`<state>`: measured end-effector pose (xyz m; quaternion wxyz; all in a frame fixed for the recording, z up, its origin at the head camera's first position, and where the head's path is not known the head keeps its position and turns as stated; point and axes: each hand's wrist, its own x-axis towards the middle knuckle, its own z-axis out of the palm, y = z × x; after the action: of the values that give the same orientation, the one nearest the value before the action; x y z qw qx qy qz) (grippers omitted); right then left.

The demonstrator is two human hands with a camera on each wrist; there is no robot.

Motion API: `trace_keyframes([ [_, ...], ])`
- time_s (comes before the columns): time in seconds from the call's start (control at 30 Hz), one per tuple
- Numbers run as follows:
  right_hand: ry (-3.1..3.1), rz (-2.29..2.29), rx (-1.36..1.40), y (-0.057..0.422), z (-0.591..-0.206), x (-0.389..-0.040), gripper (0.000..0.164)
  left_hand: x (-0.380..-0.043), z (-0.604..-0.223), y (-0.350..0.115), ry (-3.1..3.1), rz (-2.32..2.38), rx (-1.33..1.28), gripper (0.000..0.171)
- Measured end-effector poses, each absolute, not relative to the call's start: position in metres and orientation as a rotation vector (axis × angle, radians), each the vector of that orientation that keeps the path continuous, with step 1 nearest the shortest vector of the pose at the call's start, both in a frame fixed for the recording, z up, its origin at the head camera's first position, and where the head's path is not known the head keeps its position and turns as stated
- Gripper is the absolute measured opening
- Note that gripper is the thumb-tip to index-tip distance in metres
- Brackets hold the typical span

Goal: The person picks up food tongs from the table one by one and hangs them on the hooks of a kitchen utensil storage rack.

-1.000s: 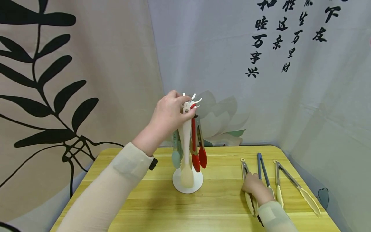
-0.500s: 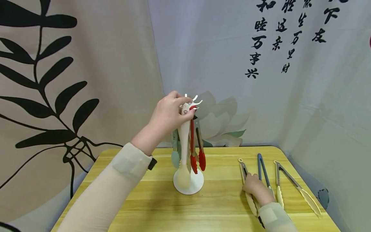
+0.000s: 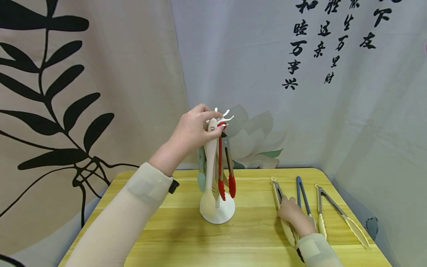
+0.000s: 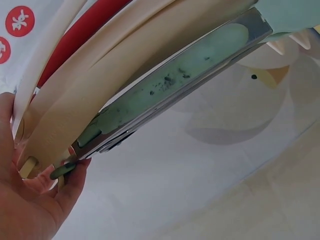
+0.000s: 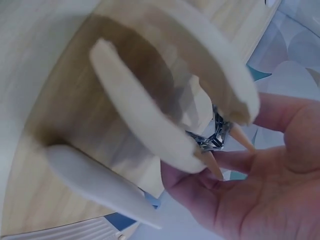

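In the head view my left hand [image 3: 191, 128] reaches to the top of a white utensil stand [image 3: 224, 213], thumb and fingers curled around its hooks and the top of a cream long-handled utensil [image 3: 209, 202]. Red-tipped tongs [image 3: 231, 187] and mint-green tongs [image 3: 201, 178] hang beside it. The left wrist view shows my left fingers at the top ends of the hanging tools, close to the loop of the mint-green tongs [image 4: 170, 75]. On the right my right hand [image 3: 293, 213] grips metal tongs [image 3: 277, 191] with cream tips [image 5: 135, 110], low over the table.
Blue-handled tongs [image 3: 303, 194] lie just right of my right hand. Farther right, another pair of metal tongs with cream tips [image 3: 357, 233] lies spread on the wooden table [image 3: 253, 230]. A printed cloth [image 3: 143, 74] hangs behind the table.
The hanging tools have turned about the stand; the cream utensil's lower end has swung left. The stand's base has shifted slightly right. The tongs in my right hand have tilted, their ring end moving left and away.
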<state>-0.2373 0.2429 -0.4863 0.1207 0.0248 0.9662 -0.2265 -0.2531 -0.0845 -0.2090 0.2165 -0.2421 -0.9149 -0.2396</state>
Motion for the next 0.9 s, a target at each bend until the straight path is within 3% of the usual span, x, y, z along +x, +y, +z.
trace_keyframes([
  [0.9,2.936,-0.827,-0.019,0.220,-0.464,-0.234,0.074,-0.257,-0.211,-0.091,-2.518,-0.696,-0.741,0.030],
])
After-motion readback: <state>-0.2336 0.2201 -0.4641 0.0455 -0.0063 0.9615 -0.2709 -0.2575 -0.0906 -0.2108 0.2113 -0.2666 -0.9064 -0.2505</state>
